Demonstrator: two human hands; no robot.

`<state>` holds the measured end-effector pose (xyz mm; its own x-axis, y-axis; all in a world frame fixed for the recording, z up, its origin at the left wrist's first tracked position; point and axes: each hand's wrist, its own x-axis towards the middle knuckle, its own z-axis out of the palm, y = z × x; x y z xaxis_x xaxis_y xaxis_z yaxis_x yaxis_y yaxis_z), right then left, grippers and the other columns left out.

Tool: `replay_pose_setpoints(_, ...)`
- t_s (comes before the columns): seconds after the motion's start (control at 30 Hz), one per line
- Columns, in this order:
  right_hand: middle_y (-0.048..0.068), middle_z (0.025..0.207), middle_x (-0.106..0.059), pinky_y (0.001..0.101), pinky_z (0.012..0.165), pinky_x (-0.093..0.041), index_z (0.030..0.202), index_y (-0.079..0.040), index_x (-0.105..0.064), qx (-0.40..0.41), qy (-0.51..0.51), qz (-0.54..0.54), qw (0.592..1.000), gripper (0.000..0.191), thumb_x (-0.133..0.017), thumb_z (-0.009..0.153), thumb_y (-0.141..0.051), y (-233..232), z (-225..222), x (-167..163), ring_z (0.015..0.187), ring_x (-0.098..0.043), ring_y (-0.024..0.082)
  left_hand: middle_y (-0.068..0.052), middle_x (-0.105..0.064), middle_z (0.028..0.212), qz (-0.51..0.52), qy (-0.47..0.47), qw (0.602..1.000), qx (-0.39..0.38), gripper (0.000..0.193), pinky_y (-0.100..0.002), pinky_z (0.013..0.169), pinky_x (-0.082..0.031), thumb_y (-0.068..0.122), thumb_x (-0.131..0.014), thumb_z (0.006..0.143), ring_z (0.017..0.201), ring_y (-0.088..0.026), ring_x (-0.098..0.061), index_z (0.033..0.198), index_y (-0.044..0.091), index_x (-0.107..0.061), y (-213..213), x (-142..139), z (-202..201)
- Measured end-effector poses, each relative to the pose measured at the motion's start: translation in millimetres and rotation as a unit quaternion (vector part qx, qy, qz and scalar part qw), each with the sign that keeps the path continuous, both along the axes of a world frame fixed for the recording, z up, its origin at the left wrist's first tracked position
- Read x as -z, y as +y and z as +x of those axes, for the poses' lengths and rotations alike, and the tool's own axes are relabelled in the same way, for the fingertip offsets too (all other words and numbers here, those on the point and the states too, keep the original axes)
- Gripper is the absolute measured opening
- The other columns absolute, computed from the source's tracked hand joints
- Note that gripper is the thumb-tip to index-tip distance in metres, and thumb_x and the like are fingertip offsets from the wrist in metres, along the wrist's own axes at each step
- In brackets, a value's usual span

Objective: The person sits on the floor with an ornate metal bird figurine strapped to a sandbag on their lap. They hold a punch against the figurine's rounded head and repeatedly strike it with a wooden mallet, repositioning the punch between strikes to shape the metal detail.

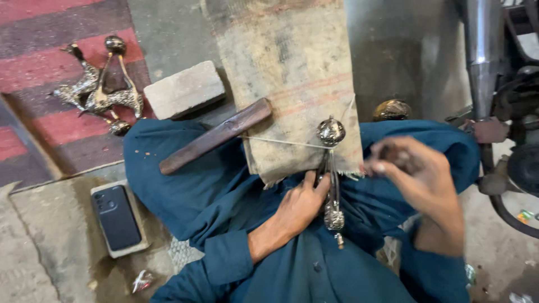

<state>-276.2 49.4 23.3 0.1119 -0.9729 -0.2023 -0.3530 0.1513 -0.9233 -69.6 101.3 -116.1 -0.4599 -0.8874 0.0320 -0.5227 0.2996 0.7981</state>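
The brass ornament (331, 174) is being clamped upright by the left hand (297, 205) against the sacking-wrapped board (292, 84), steadying it. A small dark object (400, 158) is being gripped by the right hand (418, 179).

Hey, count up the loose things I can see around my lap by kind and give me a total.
Shiny ball-topped metal ornaments: 2, one under the left hand at, one on the red striped mat
Grey stone block: 1
Dark wooden stick: 1
Black smartphone: 1
Total: 5
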Motion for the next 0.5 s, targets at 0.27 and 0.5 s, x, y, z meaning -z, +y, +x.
replay_pose_setpoints(0.27, 0.011, 0.100, -0.071, 0.0308, 0.091, -0.062, 0.122, 0.006, -0.062, 0.029, -0.130, -0.087, 0.987, 0.023, -0.068, 0.099, 0.008, -55.7, 51.1, 17.1, 0.097, -0.072, 0.018, -0.017, -0.061, 0.092, -0.118, -0.120, 0.986, -0.004, 0.042, -0.037, 0.050, -0.057, 0.011, -0.058, 0.089, 0.076, -0.030, -0.071, 0.131, 0.002, -0.057, -0.6, 3.0, 1.1)
replay_pose_setpoints(0.5, 0.013, 0.101, -0.075, 0.0286, 0.087, -0.060, 0.123, 0.006, -0.061, -0.002, -0.082, -0.014, 0.997, 0.023, -0.066, 0.100, 0.004, -67.9, 60.1, 13.6, 0.096, -0.073, 0.017, -0.005, -0.061, 0.073, -0.191, -0.293, 0.937, 0.002, 0.035, -0.029, 0.046, -0.049, 0.016, -0.057, 0.090, 0.060, -0.017, -0.063, 0.123, 0.004, -0.061, 0.1, -1.4, -7.8)
